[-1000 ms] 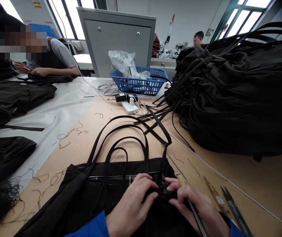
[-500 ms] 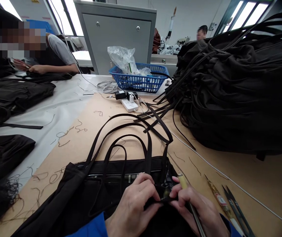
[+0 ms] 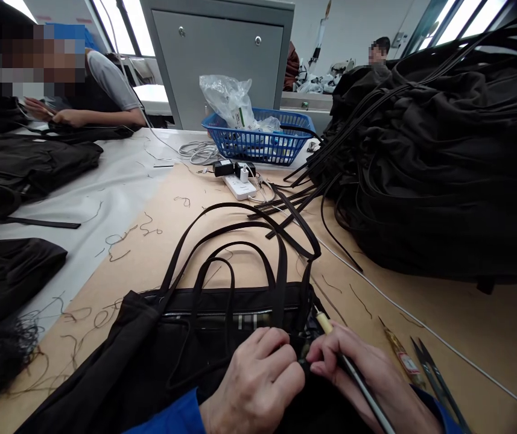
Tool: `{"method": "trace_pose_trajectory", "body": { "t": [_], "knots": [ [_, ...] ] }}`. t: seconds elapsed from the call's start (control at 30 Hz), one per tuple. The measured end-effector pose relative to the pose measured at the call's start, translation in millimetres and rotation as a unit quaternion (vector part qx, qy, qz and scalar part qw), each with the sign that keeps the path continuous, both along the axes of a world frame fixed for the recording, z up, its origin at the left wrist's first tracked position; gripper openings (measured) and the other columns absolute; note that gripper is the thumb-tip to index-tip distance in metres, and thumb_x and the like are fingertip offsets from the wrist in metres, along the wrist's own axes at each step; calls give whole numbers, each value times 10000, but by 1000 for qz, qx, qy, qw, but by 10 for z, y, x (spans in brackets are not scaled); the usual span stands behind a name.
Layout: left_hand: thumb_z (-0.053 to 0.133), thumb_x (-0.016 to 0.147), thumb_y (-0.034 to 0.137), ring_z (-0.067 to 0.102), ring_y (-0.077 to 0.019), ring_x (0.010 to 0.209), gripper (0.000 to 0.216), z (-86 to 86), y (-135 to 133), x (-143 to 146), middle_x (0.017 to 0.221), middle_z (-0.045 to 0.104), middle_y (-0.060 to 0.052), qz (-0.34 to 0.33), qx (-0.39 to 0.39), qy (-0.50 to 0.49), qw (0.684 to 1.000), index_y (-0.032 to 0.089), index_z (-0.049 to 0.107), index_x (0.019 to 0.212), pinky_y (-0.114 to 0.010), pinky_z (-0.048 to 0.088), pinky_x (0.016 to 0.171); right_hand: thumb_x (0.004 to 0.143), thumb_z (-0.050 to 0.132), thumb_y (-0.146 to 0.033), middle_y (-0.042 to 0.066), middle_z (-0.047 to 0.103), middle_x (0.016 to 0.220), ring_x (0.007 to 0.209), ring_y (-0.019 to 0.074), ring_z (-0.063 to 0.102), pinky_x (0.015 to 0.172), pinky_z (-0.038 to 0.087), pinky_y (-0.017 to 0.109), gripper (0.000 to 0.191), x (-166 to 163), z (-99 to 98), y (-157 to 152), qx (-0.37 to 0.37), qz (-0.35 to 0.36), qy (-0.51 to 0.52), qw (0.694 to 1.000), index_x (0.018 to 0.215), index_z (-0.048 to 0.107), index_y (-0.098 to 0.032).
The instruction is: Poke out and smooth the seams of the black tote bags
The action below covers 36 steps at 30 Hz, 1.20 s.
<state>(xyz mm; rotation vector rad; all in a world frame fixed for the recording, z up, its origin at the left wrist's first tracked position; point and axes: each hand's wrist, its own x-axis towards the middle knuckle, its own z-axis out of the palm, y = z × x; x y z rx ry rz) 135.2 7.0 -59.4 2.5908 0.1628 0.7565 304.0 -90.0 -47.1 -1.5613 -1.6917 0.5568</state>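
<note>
The black bag (image 3: 117, 367) lies toward the tabletop's (image 3: 131, 274) near edge, zipped top (image 3: 251, 313) running crosswise, handles (image 3: 280, 277) looped toward the far edge. The left hand (image 3: 258, 380) curls closed on its fabric; the right hand (image 3: 358, 358) grips a yellow-tipped tool (image 3: 360, 386) slanting far and leftward, fingertips (image 3: 315, 349) touching the bag.

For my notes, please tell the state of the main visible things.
Black bag, lying down, handles looped
Zipper, closure unclear
Left hand, curled against bag
Right hand, holding pale-tipped tool
Dark two-bladed tool, tips apart
White power strip, plug inserted
Blue basket, holding clear plastic
Cabinet door, shut
Pale cable, coiled
</note>
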Motion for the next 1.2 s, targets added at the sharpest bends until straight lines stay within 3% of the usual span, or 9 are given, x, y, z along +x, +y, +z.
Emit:
{"method": "trace_pose_trajectory", "body": {
  "t": [0.07, 0.17, 0.27, 0.43, 0.5, 0.6, 0.73, 0.87, 1.2],
  "knots": [
    [351, 908, 65, 461, -150, 690, 277, 5, -1, -4, 668, 511, -18, -6, 8, 4, 1000, 162, 489, 688, -284, 448, 685, 892, 485, -115, -77, 575, 755, 663, 79, 584, 996, 367, 237, 188, 1, 28, 8, -14, 2, 1, 1000, 783, 393, -237],
    [347, 910, 59, 464, -154, 705, 273, 13, -2, -2, 681, 521, -22, -10, 14, 5, 1000, 154, 501, 705, -284, 440, 682, 864, 473, -89, -57, 564, 743, 681, 98, 578, 722, 479, 177, 196, -10, 81, 23, -35, 3, -15, 999, 763, 389, -234],
    [378, 904, 59, 459, -157, 721, 254, 20, -4, 11, 691, 522, -25, -3, -2, 0, 1000, 150, 495, 698, -283, 441, 688, 841, 439, -75, -42, 537, 738, 673, 108, 568, 572, 453, 174, 190, -28, 109, 32, -37, 1, -42, 998, 763, 367, -233],
    [485, 873, 70, 484, -168, 827, 110, 63, 17, 34, 835, 552, -34, 13, -163, 56, 985, 153, 558, 879, -257, 449, 719, 856, 392, -81, -46, 519, 771, 661, 89, 552, 649, 477, 187, 172, -38, 30, 6, -14, -29, -37, 999, 805, 336, -236],
    [507, 867, 72, 493, -165, 889, 159, 78, 32, 40, 896, 550, -28, 11, -229, 91, 969, 178, 578, 962, -258, 440, 792, 864, 397, -82, -49, 525, 783, 686, 82, 559, 738, 484, 200, 170, -39, -24, -14, 6, -39, -31, 999, 814, 341, -235],
    [512, 875, 90, 504, -157, 895, 151, 82, 49, 58, 875, 543, -17, 18, -286, 118, 951, 187, 610, 938, -269, 413, 860, 864, 407, -75, -50, 536, 783, 729, 80, 582, 849, 466, 216, 172, -51, -78, -36, 35, -49, -38, 997, 819, 357, -233],
    [519, 869, 90, 514, -151, 867, 126, 82, 52, 90, 835, 551, -9, 31, -333, 134, 933, 169, 618, 873, -279, 388, 891, 857, 422, -93, -38, 547, 752, 854, 96, 621, 813, 486, 160, 164, -81, -102, -32, 80, -66, -65, 992, 792, 368, -234],
    [529, 856, 85, 515, -150, 864, 121, 89, 47, 105, 812, 554, -2, 49, -357, 139, 923, 164, 616, 828, -277, 375, 896, 861, 434, -111, -39, 570, 744, 896, 97, 644, 878, 475, 173, 159, -106, -139, -21, 103, -85, -74, 988, 787, 365, -233],
    [530, 831, 118, 503, -158, 835, 107, 87, 41, 118, 796, 550, -7, 69, -397, 152, 903, 166, 624, 815, -252, 383, 794, 874, 475, -151, -11, 600, 804, 1011, 141, 621, 860, 512, 212, 158, -146, -297, -45, 91, -135, -32, 986, 800, 365, -237]
  ]
}}
